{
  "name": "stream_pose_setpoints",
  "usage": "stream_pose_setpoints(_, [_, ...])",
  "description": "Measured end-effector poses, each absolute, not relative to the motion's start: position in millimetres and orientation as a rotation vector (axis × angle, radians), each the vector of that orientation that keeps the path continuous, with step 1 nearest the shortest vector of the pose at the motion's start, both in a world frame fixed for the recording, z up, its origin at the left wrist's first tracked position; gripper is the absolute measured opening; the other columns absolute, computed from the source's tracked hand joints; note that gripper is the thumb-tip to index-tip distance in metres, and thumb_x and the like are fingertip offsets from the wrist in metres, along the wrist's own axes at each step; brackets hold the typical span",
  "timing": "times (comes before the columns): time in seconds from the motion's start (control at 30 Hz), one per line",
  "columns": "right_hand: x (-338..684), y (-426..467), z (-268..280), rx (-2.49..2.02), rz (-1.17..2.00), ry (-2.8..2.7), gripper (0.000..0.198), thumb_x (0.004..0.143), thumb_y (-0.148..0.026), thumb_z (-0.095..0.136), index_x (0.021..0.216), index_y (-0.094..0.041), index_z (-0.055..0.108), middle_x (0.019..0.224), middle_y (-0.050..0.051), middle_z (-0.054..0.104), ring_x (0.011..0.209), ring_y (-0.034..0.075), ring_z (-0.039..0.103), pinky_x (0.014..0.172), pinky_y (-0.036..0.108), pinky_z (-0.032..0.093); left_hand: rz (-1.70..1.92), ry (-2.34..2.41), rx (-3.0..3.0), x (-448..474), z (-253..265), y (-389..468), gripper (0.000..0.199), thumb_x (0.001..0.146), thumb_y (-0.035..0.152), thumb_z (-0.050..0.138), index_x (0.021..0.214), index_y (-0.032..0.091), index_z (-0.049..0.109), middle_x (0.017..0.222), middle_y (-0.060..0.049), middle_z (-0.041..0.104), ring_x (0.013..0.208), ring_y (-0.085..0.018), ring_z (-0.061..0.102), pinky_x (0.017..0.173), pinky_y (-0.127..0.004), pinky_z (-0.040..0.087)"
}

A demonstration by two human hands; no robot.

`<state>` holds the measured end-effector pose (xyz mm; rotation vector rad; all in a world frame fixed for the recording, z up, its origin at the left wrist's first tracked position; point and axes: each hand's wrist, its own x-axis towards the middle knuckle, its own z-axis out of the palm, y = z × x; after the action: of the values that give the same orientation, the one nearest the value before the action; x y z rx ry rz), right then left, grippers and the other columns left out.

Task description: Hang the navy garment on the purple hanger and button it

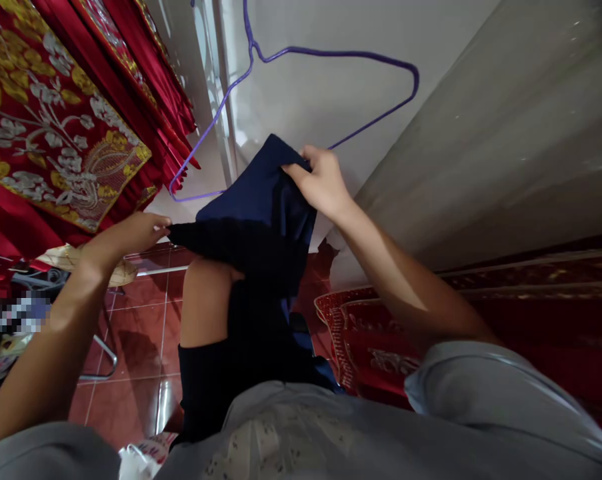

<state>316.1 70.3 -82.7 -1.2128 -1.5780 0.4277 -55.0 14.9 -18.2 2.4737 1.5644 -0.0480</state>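
A dark navy garment (261,193) hangs folded over the lower bar of a purple wire hanger (351,53). My left hand (135,233) pinches a dark corner of the cloth and stretches it out to the left. With thumb and fingers, my right hand (321,177) grips the garment's upper right edge, close to the hanger's bar. The cloth's lower part falls in shadow in front of my knee, where its outline merges with my black shorts. What kind of garment it is, I cannot tell.
Red cloths with gold and silver embroidery (55,127) hang at the upper left. More red embroidered fabric (381,333) lies at the right below a pale grey surface (505,133). A metal-legged stand (108,353) is on the red tiled floor (141,333). A white plastic bag (143,460) sits below.
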Motion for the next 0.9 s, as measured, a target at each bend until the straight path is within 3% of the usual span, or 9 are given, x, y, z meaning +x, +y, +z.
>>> stream_pose_setpoints(0.1, [305.4,69.9,-85.2,-1.228,0.424,-1.586,0.03,0.081,-0.035,0.069,0.066,-0.024,0.046,0.062,0.0,0.044,0.07,0.02,0.05,0.081,0.042,0.053,-0.165,1.652,2.504,-57.6,-21.8,2.5,0.029,0.092,0.03,0.046,0.074,0.018,0.066,0.067,-0.007,0.064,0.061,-0.02,0.056,0.066,-0.03,0.041])
stream_pose_setpoints(0.3, [293.7,63.4,-82.1,-1.236,0.458,-1.588,0.035,0.082,-0.035,0.069,0.063,-0.025,0.04,0.061,-0.001,0.038,0.066,0.018,0.047,0.078,0.043,0.052,0.653,2.084,2.583,-39.7,11.1,-8.2,0.029,0.093,0.025,0.054,0.101,0.012,0.079,0.09,-0.011,0.075,0.085,-0.025,0.068,0.088,-0.037,0.049])
stream_pose_setpoints(0.47, [280.3,48.0,-82.5,-1.198,0.502,-1.604,0.028,0.086,-0.032,0.065,0.068,-0.024,0.045,0.064,0.0,0.043,0.069,0.019,0.048,0.075,0.041,0.052,1.242,1.651,2.684,-7.7,20.0,21.1,0.026,0.093,0.015,0.056,0.104,0.013,0.08,0.104,-0.007,0.078,0.097,-0.018,0.07,0.093,-0.029,0.052])
stream_pose_setpoints(0.63, [271.9,41.5,-79.0,-1.162,0.514,-1.631,0.019,0.089,-0.03,0.062,0.075,-0.023,0.052,0.07,0.002,0.053,0.078,0.022,0.056,0.078,0.041,0.053,1.325,1.424,2.552,28.7,14.9,59.4,0.031,0.095,0.016,0.059,0.125,0.016,0.069,0.117,-0.005,0.075,0.106,-0.015,0.069,0.096,-0.027,0.053])
stream_pose_setpoints(0.73, [285.1,33.0,-66.5,-1.135,0.37,-1.629,0.003,0.09,-0.023,0.06,0.092,-0.023,0.062,0.091,0.005,0.066,0.099,0.026,0.064,0.09,0.043,0.055,1.198,1.347,2.6,31.4,12.9,72.0,0.025,0.1,0.02,0.055,0.122,0.018,0.067,0.116,-0.004,0.073,0.108,-0.016,0.066,0.103,-0.03,0.049])
stream_pose_setpoints(0.83, [318.8,25.0,-49.0,-1.039,0.088,-1.474,0.04,0.086,-0.009,0.057,0.123,-0.024,0.062,0.13,0.009,0.065,0.13,0.025,0.058,0.108,0.042,0.049,1.185,1.395,2.663,19.7,17.2,74.8,0.02,0.099,0.019,0.053,0.113,0.019,0.068,0.113,-0.005,0.071,0.108,-0.018,0.063,0.103,-0.032,0.046])
stream_pose_setpoints(0.9, [348.6,27.3,-38.6,-0.983,-0.021,-1.336,0.053,0.083,-0.002,0.058,0.132,-0.018,0.061,0.14,0.012,0.062,0.137,0.023,0.055,0.108,0.037,0.05,1.174,1.431,2.697,9.9,23.1,74.5,0.018,0.099,0.018,0.053,0.11,0.021,0.067,0.111,-0.005,0.07,0.106,-0.019,0.061,0.101,-0.033,0.045])
